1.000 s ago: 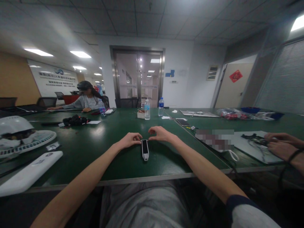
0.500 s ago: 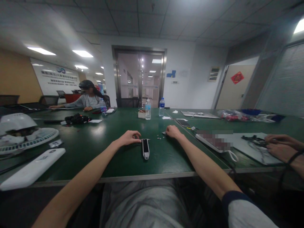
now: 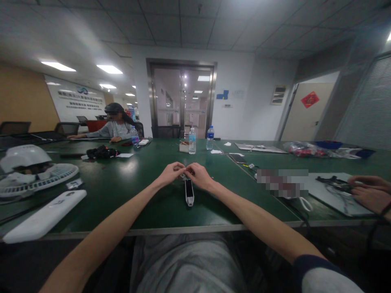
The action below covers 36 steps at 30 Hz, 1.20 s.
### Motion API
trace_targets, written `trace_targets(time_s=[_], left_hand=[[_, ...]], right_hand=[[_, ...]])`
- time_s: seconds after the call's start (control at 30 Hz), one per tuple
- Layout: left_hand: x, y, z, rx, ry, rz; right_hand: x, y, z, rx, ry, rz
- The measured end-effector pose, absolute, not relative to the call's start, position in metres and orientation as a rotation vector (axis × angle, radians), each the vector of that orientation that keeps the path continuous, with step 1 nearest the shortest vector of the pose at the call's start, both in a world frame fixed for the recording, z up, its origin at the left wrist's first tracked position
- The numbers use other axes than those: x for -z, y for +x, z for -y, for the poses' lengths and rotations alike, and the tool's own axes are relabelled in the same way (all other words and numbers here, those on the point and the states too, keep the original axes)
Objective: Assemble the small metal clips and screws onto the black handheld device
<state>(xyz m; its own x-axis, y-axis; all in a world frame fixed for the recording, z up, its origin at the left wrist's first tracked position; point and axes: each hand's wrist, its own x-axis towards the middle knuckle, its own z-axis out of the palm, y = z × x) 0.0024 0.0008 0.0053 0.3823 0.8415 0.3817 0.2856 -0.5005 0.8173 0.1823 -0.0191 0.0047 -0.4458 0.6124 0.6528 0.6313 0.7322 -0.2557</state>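
Observation:
A slim white handheld device [image 3: 190, 198] with a long black face lies on the green table, its narrow end toward me. Just beyond its far end, my left hand [image 3: 172, 173] and my right hand [image 3: 198, 176] meet with their fingertips together. Both hands are closed in a pinch. A small greyish piece [image 3: 183, 176] shows under the fingers, but its kind is too small to make out. My right hand partly covers the far end of the device and the table behind it, where a tiny bit [image 3: 213, 177] peeks out.
Two water bottles [image 3: 192, 141] [image 3: 210, 138] and a small box [image 3: 183, 147] stand ahead. On the left lie a white elongated case [image 3: 45, 215] and a white helmet [image 3: 26, 156]. A co-worker's hands [image 3: 371, 191] handle cables over a pale board [image 3: 330, 195] at right. Another person [image 3: 117, 124] sits far left.
My right hand has moved left, from beside the small loose bits to my left hand, carrying a small flat piece. My left hand has shifted slightly toward the device's far end.

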Motion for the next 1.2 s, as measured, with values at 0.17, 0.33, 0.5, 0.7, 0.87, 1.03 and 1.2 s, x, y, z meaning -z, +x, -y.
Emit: trace_targets(time_s=[0.17, 0.33, 0.5, 0.7, 0.87, 1.03, 1.2], left_hand=[[-0.008, -0.007, -0.007, -1.020, 1.939, -1.009], [-0.012, -0.019, -0.007, -0.778, 2.058, -1.042], [-0.017, -0.032, -0.007, -0.616, 2.129, -1.072], [-0.013, -0.039, -0.011, -0.503, 2.157, -1.085], [-0.008, -0.040, -0.017, -0.495, 2.194, -1.072], [-0.003, -0.040, -0.022, -0.504, 2.272, -0.994], [0.000, -0.037, -0.022, -0.533, 2.312, -1.008]], right_hand=[[-0.011, 0.194, 0.015, 0.068, -0.971, 2.162], [-0.015, 0.217, 0.007, 0.173, -1.115, 2.201], [-0.015, 0.220, 0.008, 0.096, -1.186, 2.447], [-0.012, 0.216, 0.009, 0.069, -1.195, 2.554], [-0.011, 0.214, 0.012, 0.027, -1.208, 2.552], [-0.013, 0.211, 0.016, -0.024, -1.188, 2.553], [-0.013, 0.210, 0.018, -0.067, -1.197, 2.555]])
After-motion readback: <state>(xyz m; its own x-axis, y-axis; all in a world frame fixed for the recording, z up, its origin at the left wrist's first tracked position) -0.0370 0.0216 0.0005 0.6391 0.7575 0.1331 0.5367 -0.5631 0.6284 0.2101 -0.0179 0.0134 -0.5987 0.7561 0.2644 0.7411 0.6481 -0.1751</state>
